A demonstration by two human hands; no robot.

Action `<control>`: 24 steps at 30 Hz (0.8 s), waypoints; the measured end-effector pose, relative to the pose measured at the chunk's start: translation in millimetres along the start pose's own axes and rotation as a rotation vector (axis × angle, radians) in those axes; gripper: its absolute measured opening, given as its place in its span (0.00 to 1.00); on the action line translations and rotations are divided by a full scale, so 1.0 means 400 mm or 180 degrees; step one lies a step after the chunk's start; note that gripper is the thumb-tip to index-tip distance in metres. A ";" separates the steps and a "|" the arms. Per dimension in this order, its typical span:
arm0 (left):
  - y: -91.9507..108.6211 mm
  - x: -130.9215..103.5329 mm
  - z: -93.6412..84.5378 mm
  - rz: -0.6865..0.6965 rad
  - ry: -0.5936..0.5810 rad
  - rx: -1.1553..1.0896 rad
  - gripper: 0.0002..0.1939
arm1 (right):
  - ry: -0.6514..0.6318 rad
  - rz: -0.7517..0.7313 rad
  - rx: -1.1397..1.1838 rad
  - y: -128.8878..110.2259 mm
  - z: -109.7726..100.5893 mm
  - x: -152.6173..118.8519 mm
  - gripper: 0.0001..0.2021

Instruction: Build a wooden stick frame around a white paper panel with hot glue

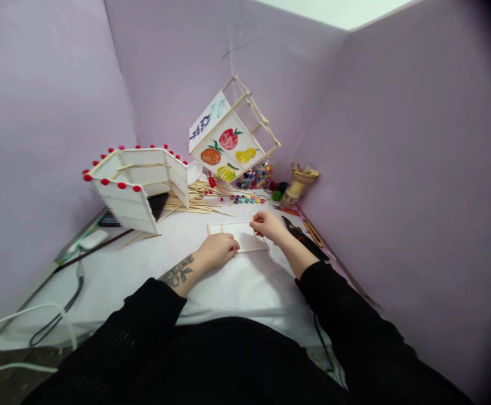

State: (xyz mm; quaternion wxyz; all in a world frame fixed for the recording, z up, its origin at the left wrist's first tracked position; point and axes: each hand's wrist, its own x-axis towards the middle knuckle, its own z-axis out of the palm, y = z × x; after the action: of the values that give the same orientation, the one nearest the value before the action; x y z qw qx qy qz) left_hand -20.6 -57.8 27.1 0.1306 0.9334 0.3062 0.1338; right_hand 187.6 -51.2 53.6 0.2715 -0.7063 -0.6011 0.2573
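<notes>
A small white panel [245,244] edged with thin wooden strips lies flat on the white-covered table. My left hand [219,250] rests on its left part, fingers curled together at the near edge; whether they grip the panel is hard to see. Above the panel's right part, my right hand [267,226] pinches a short thin wooden stick [252,217], held roughly upright. The lower end of the stick is partly hidden by the fingers.
Behind the panel lie many loose sticks [199,197] and a row of paint pots [249,199]. A white folded frame with red beads [133,209] stands left. A fruit-painted box frame [232,138] hangs above. Black pliers [307,239] and a cutter [313,233] lie right.
</notes>
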 end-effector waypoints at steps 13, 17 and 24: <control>0.015 0.015 0.012 -0.0302 -0.0257 0.0101 0.14 | -0.0131 0.0174 -0.1021 0.054 0.044 0.042 0.07; 0.015 0.016 0.015 -0.0368 -0.0256 0.0125 0.14 | -0.0290 0.0292 -0.1237 0.041 0.045 0.035 0.07; 0.022 0.016 0.007 -0.0446 -0.0258 0.0138 0.14 | -0.0219 0.0382 -0.1777 0.002 0.049 0.027 0.08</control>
State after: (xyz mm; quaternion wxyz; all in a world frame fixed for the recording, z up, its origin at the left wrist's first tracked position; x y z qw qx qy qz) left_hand -9.9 -61.1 28.7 0.1316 0.9170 0.3680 0.0798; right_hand 176.3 -39.3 38.8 0.0302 -0.7788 -0.6146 0.1212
